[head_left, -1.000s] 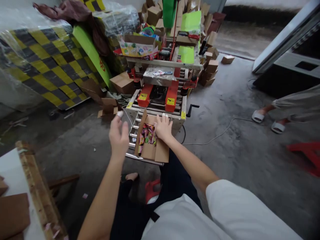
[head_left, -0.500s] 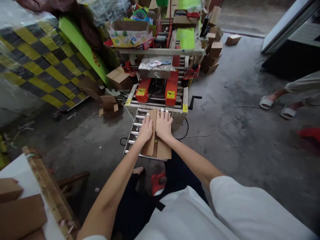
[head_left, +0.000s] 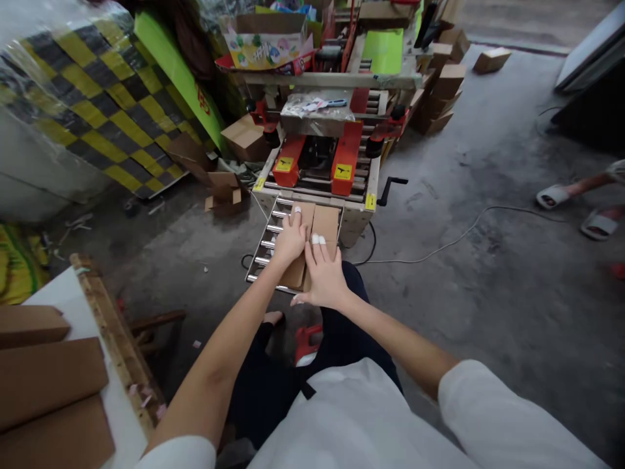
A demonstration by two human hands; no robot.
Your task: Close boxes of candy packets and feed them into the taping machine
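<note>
A small brown cardboard box (head_left: 326, 223) lies with its flaps folded down on the metal roller bed (head_left: 266, 244) in front of the red-and-white tape-sealing machine (head_left: 317, 159). My left hand (head_left: 290, 238) lies flat on the left flap, fingers stretched out toward the machine. My right hand (head_left: 324, 277) rests at the near end of the box, fingers spread flat over the seam. Both hands wear white fingertip covers. The box's contents are hidden under the flaps.
Flat brown cartons (head_left: 49, 384) lie on a white wooden-edged table at lower left. A yellow-black checkered wrapped stack (head_left: 88, 111) stands at left. Loose small boxes (head_left: 442, 85) are piled behind the machine. A cable (head_left: 439, 244) crosses the concrete floor. Another person's sandalled feet (head_left: 576, 208) are at right.
The open box showing colourful contents has been closed: my left hand came down and folded the left flap. My right hand has slid back to the box's near end.
</note>
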